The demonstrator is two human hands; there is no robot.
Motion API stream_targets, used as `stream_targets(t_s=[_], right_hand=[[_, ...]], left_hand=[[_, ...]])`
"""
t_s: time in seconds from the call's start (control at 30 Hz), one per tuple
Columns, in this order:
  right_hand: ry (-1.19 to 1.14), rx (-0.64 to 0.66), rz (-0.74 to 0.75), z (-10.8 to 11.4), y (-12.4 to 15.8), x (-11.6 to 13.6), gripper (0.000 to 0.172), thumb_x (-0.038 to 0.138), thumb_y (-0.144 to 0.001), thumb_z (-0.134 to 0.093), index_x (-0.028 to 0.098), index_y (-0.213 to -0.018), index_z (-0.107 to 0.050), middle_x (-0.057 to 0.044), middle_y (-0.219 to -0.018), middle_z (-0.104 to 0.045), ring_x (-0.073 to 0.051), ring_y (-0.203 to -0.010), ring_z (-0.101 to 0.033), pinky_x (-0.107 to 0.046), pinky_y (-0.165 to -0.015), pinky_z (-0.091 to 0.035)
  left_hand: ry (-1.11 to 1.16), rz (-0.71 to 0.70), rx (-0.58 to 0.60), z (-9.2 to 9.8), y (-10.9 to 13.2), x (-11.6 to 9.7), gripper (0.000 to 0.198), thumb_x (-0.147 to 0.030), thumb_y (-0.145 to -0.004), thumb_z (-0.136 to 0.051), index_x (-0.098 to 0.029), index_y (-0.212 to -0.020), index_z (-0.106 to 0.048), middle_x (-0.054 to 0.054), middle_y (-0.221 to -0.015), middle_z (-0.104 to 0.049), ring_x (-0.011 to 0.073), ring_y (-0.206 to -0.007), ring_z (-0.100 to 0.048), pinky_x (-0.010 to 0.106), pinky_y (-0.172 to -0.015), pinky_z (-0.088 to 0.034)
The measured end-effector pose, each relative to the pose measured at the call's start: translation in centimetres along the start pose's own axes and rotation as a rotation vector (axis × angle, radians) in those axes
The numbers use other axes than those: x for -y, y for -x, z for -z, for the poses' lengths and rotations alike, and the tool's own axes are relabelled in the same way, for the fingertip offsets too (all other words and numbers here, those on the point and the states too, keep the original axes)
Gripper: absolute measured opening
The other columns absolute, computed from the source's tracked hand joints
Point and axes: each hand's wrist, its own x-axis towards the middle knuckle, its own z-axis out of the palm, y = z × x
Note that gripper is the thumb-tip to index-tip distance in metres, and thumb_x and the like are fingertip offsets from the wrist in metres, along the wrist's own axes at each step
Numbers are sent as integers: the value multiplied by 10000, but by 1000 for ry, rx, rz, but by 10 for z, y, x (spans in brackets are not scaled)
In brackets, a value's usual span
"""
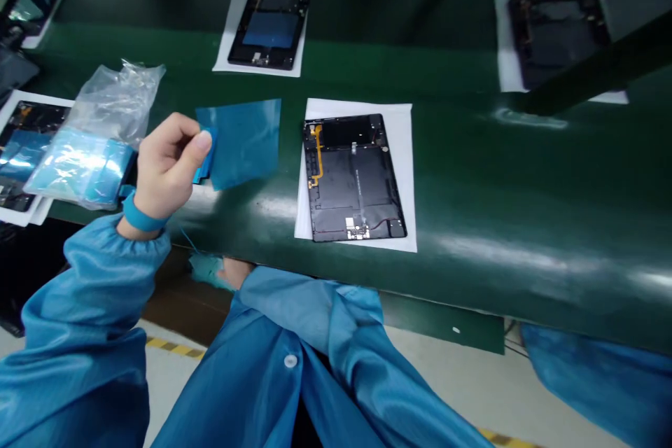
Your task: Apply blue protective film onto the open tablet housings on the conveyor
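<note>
My left hand (pixel 168 168) is raised over the near edge of the green belt (pixel 498 175), closed in a pinch on the corner of a translucent blue film sheet (pixel 244 140). It wears a blue wrist strap. To the right of the film, an opened black tablet chassis (pixel 351 178) with an orange flex cable lies on a white paper sheet (pixel 357 106). My right hand (pixel 236 271) is low, just below the belt's front edge. Only a small part of it shows, closed on a crumpled teal scrap of film (pixel 207 270).
A clear plastic bag of blue films (pixel 89 147) lies left of my left hand. More tablet chassis on paper sit at the far left (pixel 21 140), the back centre (pixel 270 28) and the back right (pixel 556 35). A dark bar (pixel 603 70) crosses the right side.
</note>
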Motion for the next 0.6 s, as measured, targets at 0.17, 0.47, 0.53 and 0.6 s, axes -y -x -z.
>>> stream_targets(t_s=[0.17, 0.47, 0.53, 0.6], right_hand=[[-8, 112, 223, 79, 17, 50, 217, 428, -947, -677, 249, -829, -711, 78, -717, -716, -91, -613, -674, -181, -571, -549], [661, -83, 120, 183, -33, 63, 303, 347, -1012, -644, 147, -1240, -633, -105, -1043, -741, -214, -902, -732, -346, -760, -600], [690, -157, 177, 177, -32, 60, 214, 256, -1031, -594, 130, -1195, -648, -90, -987, -746, -195, -870, -733, -329, -754, -584], [684, -216, 210, 175, -30, 59, 214, 240, -1020, -602, 106, -1179, -653, -97, -989, -752, -194, -877, -736, -327, -759, -580]], left_hand=[[-88, -128, -24, -7, 31, -40, 224, -276, -929, -733, -212, -826, -545, -40, -657, -484, 88, -559, -406, 295, -514, -325], [78, 22, -107, -71, 61, -104, 176, -138, -966, -630, -212, -843, -529, -27, -694, -477, 102, -622, -465, 300, -564, -368], [94, 48, -149, -78, 64, -106, 173, -148, -972, -629, -213, -844, -531, -33, -683, -457, 99, -612, -455, 300, -564, -365], [107, 60, -206, -83, 65, -109, 173, -164, -980, -627, -214, -843, -534, -36, -676, -447, 97, -598, -442, 302, -558, -356]])
